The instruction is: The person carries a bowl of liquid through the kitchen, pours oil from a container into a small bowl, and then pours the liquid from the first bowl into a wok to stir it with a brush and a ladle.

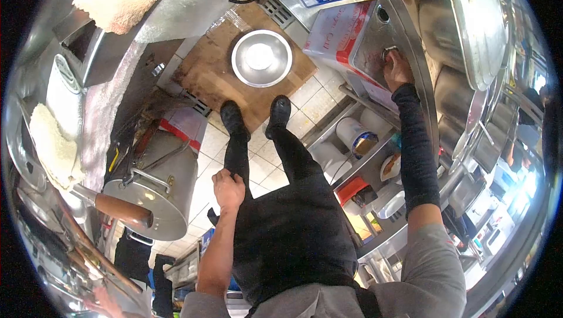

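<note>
My left hand (229, 190) hangs in front of my left leg, its fingers curled in, with nothing visible in it. On the right, my right hand (398, 70) is on the handle at the top of a large metal tin (375, 39) with red and white print. A steel bowl (262, 58) rests on a brown cardboard sheet (205, 71) on the floor, just beyond my shoes.
A big pot (153, 186) with a side handle and a wooden handle (124, 210) are at the left. Shelves with white tubs (353, 133) stand at the right, under a steel counter edge (425, 83). Part of another person (108, 303) shows at the lower left.
</note>
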Demonstrator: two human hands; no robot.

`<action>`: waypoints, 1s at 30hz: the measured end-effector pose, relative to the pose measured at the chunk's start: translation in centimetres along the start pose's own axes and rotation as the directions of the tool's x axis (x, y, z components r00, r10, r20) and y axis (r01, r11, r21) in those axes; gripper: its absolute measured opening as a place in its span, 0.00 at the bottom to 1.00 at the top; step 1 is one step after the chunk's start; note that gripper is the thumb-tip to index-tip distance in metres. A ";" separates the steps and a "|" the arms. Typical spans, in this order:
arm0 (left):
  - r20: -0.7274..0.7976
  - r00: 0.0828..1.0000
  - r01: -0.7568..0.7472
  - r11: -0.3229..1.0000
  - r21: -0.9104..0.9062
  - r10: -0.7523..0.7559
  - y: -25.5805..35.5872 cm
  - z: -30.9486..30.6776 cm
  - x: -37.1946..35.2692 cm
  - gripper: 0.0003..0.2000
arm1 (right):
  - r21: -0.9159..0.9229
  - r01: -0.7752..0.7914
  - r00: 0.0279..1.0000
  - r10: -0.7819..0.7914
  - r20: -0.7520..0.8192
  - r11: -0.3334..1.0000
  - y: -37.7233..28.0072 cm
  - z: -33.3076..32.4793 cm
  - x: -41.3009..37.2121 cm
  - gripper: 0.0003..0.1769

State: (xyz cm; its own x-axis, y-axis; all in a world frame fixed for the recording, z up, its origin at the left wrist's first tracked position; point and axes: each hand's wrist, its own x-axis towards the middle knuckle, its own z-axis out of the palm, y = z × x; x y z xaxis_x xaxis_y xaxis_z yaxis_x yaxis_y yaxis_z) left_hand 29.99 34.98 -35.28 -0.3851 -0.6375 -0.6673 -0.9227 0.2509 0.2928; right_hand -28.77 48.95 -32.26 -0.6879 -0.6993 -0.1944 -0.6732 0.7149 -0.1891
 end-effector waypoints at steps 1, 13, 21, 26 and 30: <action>0.005 1.000 0.001 1.000 0.005 -0.001 0.1 0.1 -0.1 0.13 | -0.004 0.022 0.999 -0.022 0.033 1.000 0.4 0.0 0.4 0.11; 0.053 0.998 0.036 0.999 0.025 -0.037 0.2 0.1 -0.3 0.13 | 0.089 0.181 0.983 -0.178 -0.041 0.980 0.4 0.0 0.2 0.15; 0.013 1.000 0.012 1.000 0.024 -0.013 -0.4 0.7 -0.7 0.12 | 0.116 0.103 0.992 -0.095 -0.079 0.988 2.5 1.9 1.1 0.11; 0.027 0.999 0.037 0.999 0.038 -0.038 0.0 0.5 -1.1 0.13 | -0.003 0.168 0.980 -0.168 -0.106 0.986 0.8 1.0 0.2 0.12; 0.017 0.999 0.037 0.998 0.048 -0.038 -0.6 1.0 -1.4 0.13 | -0.229 0.235 0.957 -0.184 0.224 0.945 -4.3 -1.5 -1.9 0.19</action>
State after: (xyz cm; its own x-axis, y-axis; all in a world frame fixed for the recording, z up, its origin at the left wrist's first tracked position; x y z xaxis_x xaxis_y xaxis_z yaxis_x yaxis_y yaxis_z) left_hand 31.06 36.42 -35.16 -0.3498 -0.6342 -0.6896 -0.9363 0.2612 0.2347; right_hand -24.94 47.22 -29.61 -0.4738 -0.8004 -0.3672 -0.8597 0.5107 -0.0040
